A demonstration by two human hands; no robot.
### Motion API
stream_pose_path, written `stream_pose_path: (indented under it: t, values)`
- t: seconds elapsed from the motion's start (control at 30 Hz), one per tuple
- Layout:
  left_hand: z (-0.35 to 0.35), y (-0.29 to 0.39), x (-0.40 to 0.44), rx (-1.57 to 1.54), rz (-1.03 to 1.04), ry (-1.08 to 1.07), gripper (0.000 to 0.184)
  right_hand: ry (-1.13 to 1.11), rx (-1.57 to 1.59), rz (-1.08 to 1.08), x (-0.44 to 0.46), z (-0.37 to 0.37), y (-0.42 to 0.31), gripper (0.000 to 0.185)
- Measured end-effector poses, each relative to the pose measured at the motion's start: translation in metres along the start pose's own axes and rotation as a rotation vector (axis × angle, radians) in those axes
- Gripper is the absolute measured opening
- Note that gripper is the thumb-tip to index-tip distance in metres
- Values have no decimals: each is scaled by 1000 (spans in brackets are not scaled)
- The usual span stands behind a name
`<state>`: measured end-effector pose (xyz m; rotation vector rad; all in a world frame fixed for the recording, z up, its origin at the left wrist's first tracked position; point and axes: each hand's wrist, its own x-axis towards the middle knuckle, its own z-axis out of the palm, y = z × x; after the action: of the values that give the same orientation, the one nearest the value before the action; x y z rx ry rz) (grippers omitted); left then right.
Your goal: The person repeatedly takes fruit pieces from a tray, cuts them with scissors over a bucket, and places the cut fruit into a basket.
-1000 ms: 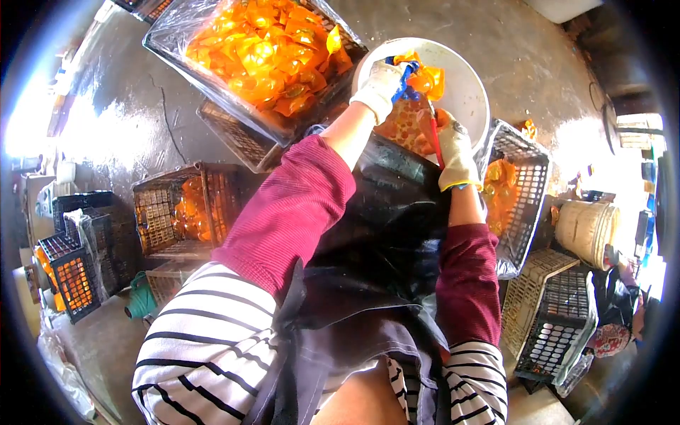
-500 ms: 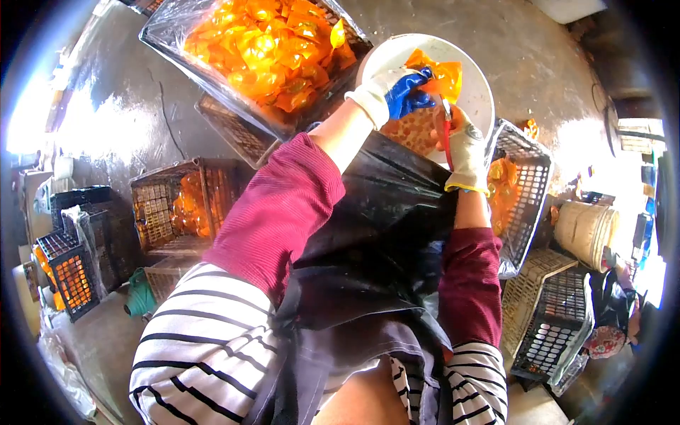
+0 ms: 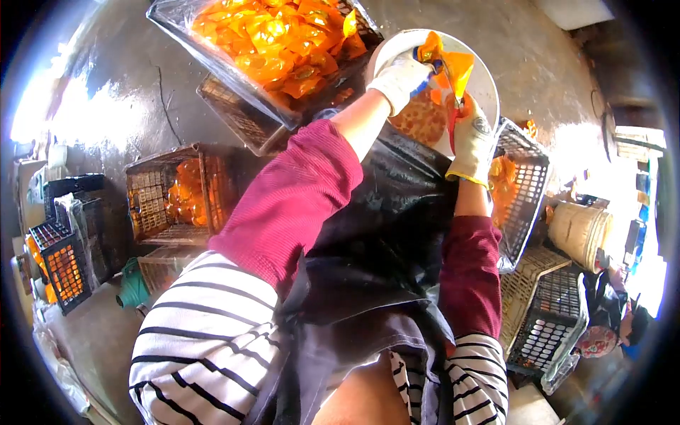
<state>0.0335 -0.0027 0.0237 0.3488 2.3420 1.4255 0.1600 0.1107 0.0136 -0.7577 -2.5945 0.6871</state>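
Observation:
My left hand (image 3: pixel 405 76), in a white and blue glove, is closed on an orange plastic piece (image 3: pixel 457 69) over a white bucket (image 3: pixel 483 79). Red-handled scissors (image 3: pixel 452 126) are in my right hand (image 3: pixel 470 138), which wears a white glove with bare fingertips showing. The blades reach up to the orange piece. Inside the bucket lie small pale orange pieces (image 3: pixel 419 122). A black apron (image 3: pixel 375 219) covers my lap just below the bucket.
A plastic-lined crate (image 3: pixel 212 67) heaped with orange pieces (image 3: pixel 283 46) stands at upper left. More orange pieces fill a brown crate (image 3: pixel 152 205) at left and a black crate (image 3: pixel 528 184) at right. A beige bucket (image 3: pixel 577 232) and stacked crates (image 3: pixel 549 319) are further right.
The orange piece was lifted and spread over the bucket, and now hangs folded between my hands. Both hands have shifted slightly right, and the scissors have moved up against the piece.

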Motion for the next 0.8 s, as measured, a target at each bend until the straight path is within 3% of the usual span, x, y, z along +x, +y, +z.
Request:
stream_pose_path:
  t: [0.07, 0.13, 0.2, 0.23, 0.27, 0.33, 0.4, 0.43, 0.53, 0.6, 0.73, 0.8]
  values:
    - [2, -19, 1, -850, -150, -421, 50, -37, 57, -13, -2, 0, 4, 26]
    - [19, -32, 11, -932, -27, -363, 49, -74, 238, 35, -3, 1, 16, 25]
    - [16, -39, 19, -824, 311, -211, 46, -138, 557, 147, -3, 13, 30, 24]
    - [3, -18, 1, -959, 140, -361, 43, -158, 788, 222, -4, 22, 35, 21]
    - [4, -16, 2, -919, 219, -360, 40, -170, 573, 188, -13, 0, 4, 21]
    - [6, -8, 1, -882, 315, -316, 36, -156, 1024, 230, -13, 11, 12, 22]
    - [5, -1, -2, -894, 271, -346, 36, -282, 1108, 328, -15, 6, 18, 30]
    - [2, 0, -3, -898, 246, -362, 36, -291, 1152, 253, -18, 1, 13, 30]
    - [-16, 24, -26, -254, 380, -191, 38, -204, 993, 305, -21, 3, 10, 22]
    - [8, 3, -6, 16, 426, -55, 38, -228, 937, 286, -22, -5, 7, 19]
    - [13, -10, -2, 56, 414, -27, 40, -120, 851, 197, -1, 19, 41, 20]
    - [-1, -17, 12, 120, 580, -60, 42, -28, 893, 179, 13, 27, 55, 25]
